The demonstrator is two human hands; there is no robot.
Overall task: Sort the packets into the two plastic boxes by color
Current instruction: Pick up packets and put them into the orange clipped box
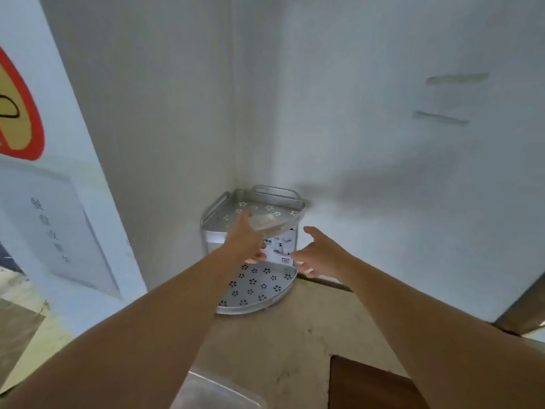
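Apparently fetch step: left hand (244, 240) grip on clear plastic box (269, 222) on corner rack (253, 287) upper tier; right hand (320, 255) grip open, just beside. Packets unseen. Next: lift box clear to worktop (295, 335).

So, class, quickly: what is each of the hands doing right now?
Left hand: at the rack's upper shelf; grip cannot be told.
Right hand: open, holding nothing.

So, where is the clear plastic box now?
In the head view the clear plastic box sits at the bottom edge, on the counter between both forearms, in front of the metal corner shelf.
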